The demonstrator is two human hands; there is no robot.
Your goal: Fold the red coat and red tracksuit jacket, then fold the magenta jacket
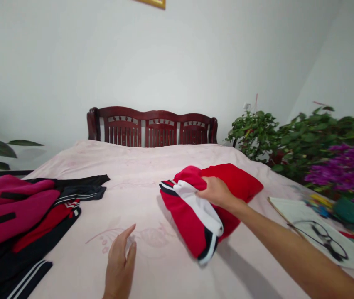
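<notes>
So the right hand is clamped on top of the folded red jacket, fingers bunching the white and navy trim. The jacket sits over the pink sheet. Left of the jacket, the left hand is flat with fingers together, holding nothing. Further left of the jacket is a clothes pile; glasses lie to its right.
</notes>
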